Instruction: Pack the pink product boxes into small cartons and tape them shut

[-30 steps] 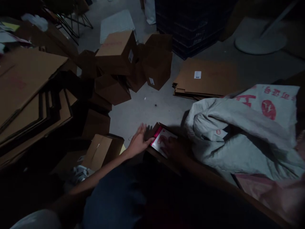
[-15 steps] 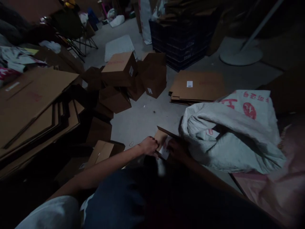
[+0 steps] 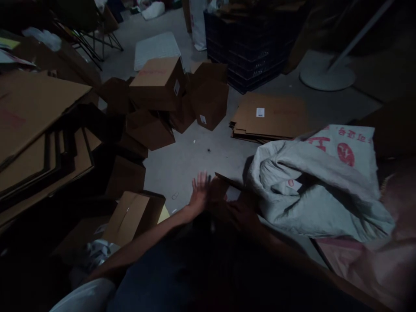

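A small cardboard box [image 3: 224,184] sits on the concrete floor in front of my knees. My left hand [image 3: 199,190] lies against its left side with the fingers stretched out and slightly apart. My right hand [image 3: 242,212] rests in deep shadow on the box's near right part; its fingers are too dark to read. The box's flaps look folded over, and the white and pink item inside is hidden. A big white woven sack [image 3: 312,190] with red print lies bunched right beside the box.
Several closed cardboard boxes [image 3: 162,82] are heaped on the floor ahead. Flattened cardboard [image 3: 269,117] lies stacked to the right of them, and more flat sheets [image 3: 35,130] pile up at the left. A dark plastic crate [image 3: 253,47] and a round white stand base [image 3: 326,76] stand at the back.
The white and pink item seen in the open box a second ago is now covered by the flaps. My left hand went from a fist on the flap to flat and open.
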Motion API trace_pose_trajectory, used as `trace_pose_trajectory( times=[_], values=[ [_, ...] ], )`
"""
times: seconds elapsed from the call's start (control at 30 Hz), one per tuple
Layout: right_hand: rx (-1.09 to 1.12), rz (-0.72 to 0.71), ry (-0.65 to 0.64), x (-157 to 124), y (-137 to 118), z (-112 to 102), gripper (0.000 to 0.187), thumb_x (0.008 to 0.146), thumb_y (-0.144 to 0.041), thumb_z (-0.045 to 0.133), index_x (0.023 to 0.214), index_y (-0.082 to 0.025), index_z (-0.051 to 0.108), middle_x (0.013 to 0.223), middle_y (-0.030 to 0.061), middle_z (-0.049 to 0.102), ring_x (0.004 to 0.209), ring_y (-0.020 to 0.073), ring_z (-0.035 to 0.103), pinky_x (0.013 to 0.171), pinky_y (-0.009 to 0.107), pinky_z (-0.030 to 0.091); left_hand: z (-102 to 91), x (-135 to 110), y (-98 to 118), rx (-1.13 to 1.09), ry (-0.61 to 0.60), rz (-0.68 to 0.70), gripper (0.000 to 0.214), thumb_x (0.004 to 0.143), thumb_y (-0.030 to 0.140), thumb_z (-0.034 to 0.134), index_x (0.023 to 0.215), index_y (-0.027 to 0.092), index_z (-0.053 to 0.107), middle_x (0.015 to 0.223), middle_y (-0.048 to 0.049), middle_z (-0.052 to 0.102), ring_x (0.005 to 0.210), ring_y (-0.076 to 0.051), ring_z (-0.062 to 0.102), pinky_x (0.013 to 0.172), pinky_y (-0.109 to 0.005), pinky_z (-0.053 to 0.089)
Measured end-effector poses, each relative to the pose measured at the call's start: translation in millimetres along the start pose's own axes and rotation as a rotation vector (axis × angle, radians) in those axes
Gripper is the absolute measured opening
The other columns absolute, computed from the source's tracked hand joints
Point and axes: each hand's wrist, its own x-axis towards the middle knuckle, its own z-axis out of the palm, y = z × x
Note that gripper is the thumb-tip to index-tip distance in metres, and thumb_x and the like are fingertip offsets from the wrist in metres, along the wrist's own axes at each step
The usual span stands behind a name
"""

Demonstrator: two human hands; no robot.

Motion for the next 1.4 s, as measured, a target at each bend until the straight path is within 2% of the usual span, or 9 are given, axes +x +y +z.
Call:
trace_pose_trajectory(
  times=[0.17,0.33,0.47,0.6,0.7,0.87,1.13,1.23,1.4],
  values=[
    [-0.200,0.205,0.172,25,15,-40,0.063,0.098,-0.036,0.061,0.157,-0.016,0.048,0.152,0.0262,0.059,0.143,0.0462,0.051,0.119,0.070,0.040,-37.8,35,27,0.052,-0.040,0.280,0.076,0.107,0.041,0.054,0.175,0.032,0.021,0.178,-0.0203,0.024,0.166,-0.044,0.017,0.129,-0.075,0.013],
    [-0.266,0.247,0.025,6,16,-26,0.050,0.099,-0.014,0.048,0.147,-0.010,0.059,0.142,0.0268,0.067,0.133,0.0425,0.063,0.112,0.061,0.051,-24.2,25,9,0.039,-0.213,0.400,0.045,0.105,0.025,0.056,0.150,0.027,0.064,0.141,-0.0136,0.069,0.143,-0.032,0.057,0.129,-0.055,0.036],
    [-0.282,0.114,0.046,1,15,-10,0.055,0.100,-0.014,0.047,0.153,-0.002,0.052,0.164,0.0307,0.046,0.158,0.0420,0.039,0.124,0.064,0.040,4.1,0,-12,0.032,-0.215,0.548,0.054,0.108,0.026,0.051,0.160,0.015,0.051,0.167,-0.0158,0.050,0.162,-0.030,0.035,0.126,-0.040,0.041],
    [-0.244,-0.013,-0.024,9,28,-9,0.085,0.095,-0.053,0.067,0.155,0.005,0.047,0.165,0.0368,0.041,0.162,0.0479,0.029,0.127,0.067,0.035,16.7,-13,0,0.050,-0.166,0.560,0.098,0.099,0.064,0.060,0.171,0.005,0.028,0.178,-0.0278,0.019,0.166,-0.045,0.017,0.134,-0.063,0.017],
    [-0.229,0.009,-0.005,11,36,-2,0.118,0.080,-0.075,0.076,0.159,0.004,0.040,0.167,0.0386,0.035,0.163,0.0516,0.022,0.128,0.069,0.030,24.4,-11,15,0.067,-0.119,0.464,0.082,0.106,0.051,0.049,0.174,0.012,0.023,0.179,-0.0246,0.019,0.166,-0.043,0.020,0.133,-0.065,0.014],
    [-0.243,0.206,-0.056,20,34,-3,0.137,0.064,-0.085,0.082,0.166,-0.007,0.034,0.158,0.0360,0.048,0.141,0.0524,0.051,0.113,0.066,0.045,27.0,-1,15,0.030,-0.112,0.532,0.082,0.109,0.056,0.035,0.173,0.007,0.021,0.181,-0.0210,0.018,0.168,-0.041,0.014,0.134,-0.058,0.013],
    [-0.269,0.220,0.094,5,11,8,0.113,0.080,-0.074,0.077,0.163,-0.006,0.040,0.161,0.0336,0.046,0.147,0.0477,0.046,0.119,0.065,0.042,21.6,6,3,0.061,-0.257,0.562,0.086,0.103,0.055,0.052,0.175,0.019,0.022,0.176,-0.0253,0.028,0.161,-0.045,0.028,0.128,-0.072,0.017],
    [-0.194,0.212,0.061,-21,61,-9,0.081,0.095,-0.057,0.067,0.161,-0.013,0.049,0.163,0.0255,0.050,0.149,0.0407,0.048,0.120,0.062,0.044,23.3,11,0,0.087,-0.277,0.558,0.089,0.098,0.050,0.062,0.174,0.025,0.024,0.176,-0.0225,0.029,0.163,-0.046,0.022,0.129,-0.074,0.013],
    [-0.141,0.432,-0.197,-127,155,-106,0.048,0.100,-0.035,0.056,0.136,-0.008,0.072,0.157,0.0239,0.058,0.151,0.0362,0.051,0.124,0.058,0.044,6.4,17,-11,0.063,-0.239,0.636,0.097,0.092,0.048,0.064,0.175,0.024,0.020,0.180,-0.0110,0.028,0.166,-0.043,0.017,0.132,-0.063,0.015]
  ],
)
